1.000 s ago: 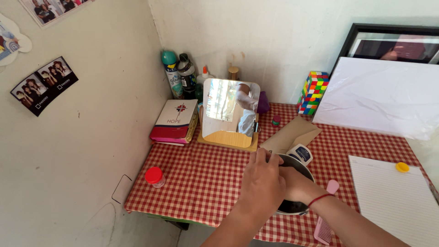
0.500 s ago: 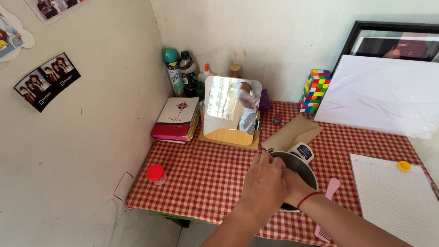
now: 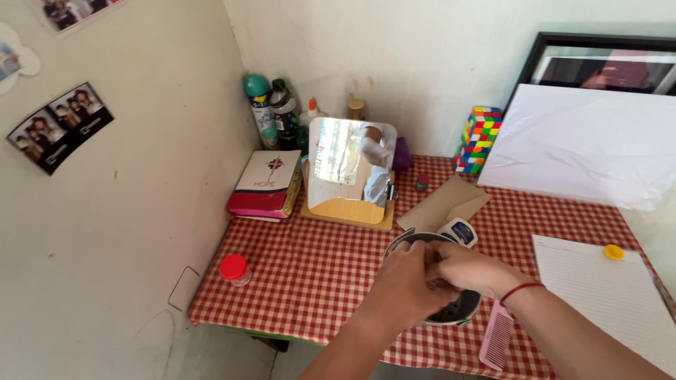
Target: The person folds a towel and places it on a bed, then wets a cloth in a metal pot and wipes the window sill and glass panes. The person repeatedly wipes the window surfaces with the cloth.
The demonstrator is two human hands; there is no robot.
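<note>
We work both hands, left (image 3: 405, 288) and right (image 3: 468, 271), curled together inside the pot (image 3: 461, 309) at the table's (image 3: 317, 281) front edge, their grip hidden, work apparently midway.

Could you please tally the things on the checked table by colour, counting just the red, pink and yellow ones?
Red: 1, the red-lidded jar.
Pink: 1, the pink comb.
Yellow: 1, the yellow cap on the lined paper.
Total: 3.
Both hands, left hand and right hand, are at the metal pot.
</note>
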